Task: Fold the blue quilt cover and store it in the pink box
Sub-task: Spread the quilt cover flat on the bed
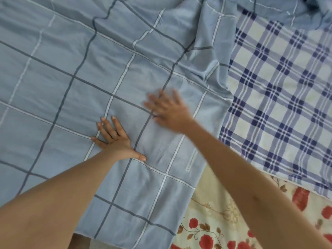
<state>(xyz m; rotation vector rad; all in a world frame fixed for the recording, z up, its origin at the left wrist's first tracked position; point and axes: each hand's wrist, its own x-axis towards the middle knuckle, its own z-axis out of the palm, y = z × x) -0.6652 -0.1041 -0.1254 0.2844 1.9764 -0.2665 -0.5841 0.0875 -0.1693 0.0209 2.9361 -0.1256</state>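
Observation:
The blue quilt cover point(71, 72), pale blue with a wide grid of grey and white lines, lies spread flat over most of the view, with wrinkles toward its upper right. My left hand point(115, 139) presses flat on it near the middle, fingers spread, a ring on one finger. My right hand point(168, 110) lies on the cover just to the right and farther away, fingers straight and spread, blurred by motion. Neither hand holds any fabric. The pink box is not in view.
A blue-and-white plaid sheet point(280, 90) lies to the right, partly under the cover's edge. A cream cloth with red flowers point(215, 221) shows at the bottom right. A small white label point(191, 161) runs along the cover's right hem.

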